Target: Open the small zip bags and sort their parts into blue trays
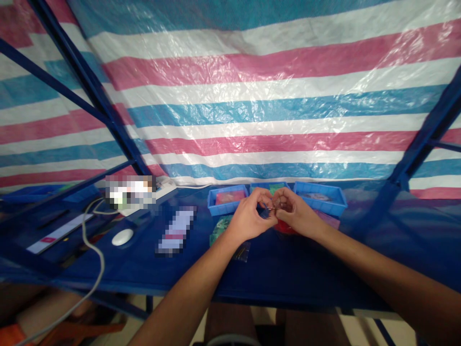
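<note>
**While Pinched at the Fingertips: Small Part, Two Hands**

Though too tiny to make out in detail, pinched from both sides: small dark part (269,210), over the blue table (324,269). Clamped on its left end by left hand (248,218), thumb and forefinger curled shut around it. Clamped on its right end by right hand (295,214), fingers bent inward, close against the other's. Just beyond the grip, three blue trays in a row: left tray (227,199), middle tray (268,186), right tray (320,198). Directly under the grip, something red (284,229), mostly hidden. Below and left of the grip, green packet (219,228) and clear bag (243,252), flat on the table. Well off to the left, white mouse (122,237) and pale cable (97,259).
</note>
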`<state>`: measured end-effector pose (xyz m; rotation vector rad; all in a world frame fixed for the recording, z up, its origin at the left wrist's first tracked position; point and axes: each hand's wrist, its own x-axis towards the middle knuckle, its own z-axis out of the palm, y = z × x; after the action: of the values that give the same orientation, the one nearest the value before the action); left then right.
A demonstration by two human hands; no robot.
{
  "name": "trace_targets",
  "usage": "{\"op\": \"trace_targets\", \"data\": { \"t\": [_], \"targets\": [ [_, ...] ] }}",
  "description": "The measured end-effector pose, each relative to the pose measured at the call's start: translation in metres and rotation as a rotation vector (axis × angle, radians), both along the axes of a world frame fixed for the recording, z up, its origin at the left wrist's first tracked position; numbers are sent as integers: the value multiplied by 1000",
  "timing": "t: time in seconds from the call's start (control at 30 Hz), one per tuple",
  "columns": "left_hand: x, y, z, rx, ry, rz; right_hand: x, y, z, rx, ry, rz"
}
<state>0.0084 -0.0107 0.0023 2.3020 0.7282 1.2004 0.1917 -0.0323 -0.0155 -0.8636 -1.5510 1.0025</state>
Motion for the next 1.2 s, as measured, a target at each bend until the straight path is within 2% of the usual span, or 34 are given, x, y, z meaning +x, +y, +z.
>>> {"op": "trace_targets", "data": {
  "t": [0.23,0.6,0.67,0.77,0.87,1.0,1.1,1.2],
  "targets": [
    [-2,1,0,-44,-35,6,5,2,3,1,53,54],
    [-4,4,1,-2,-14,43,7,3,0,50,9,-9],
    [-5,4,2,30,-20,71,10,5,0,55,-13,-67],
    [-7,3,5,100,-38,173,16,7,2,127,-76,-272],
    [-8,1,7,11,-25,164,20,6,7,251,-213,-417],
    [-6,1,5,-149,-46,-12,19,-1,13,420,-350,-350],
    [-4,7,0,-149,-96,30,14,-3,15,484,-423,-297],
    [-5,15,-6,-157,-126,107,12,-1,11,420,-365,-265]
  ]
}}
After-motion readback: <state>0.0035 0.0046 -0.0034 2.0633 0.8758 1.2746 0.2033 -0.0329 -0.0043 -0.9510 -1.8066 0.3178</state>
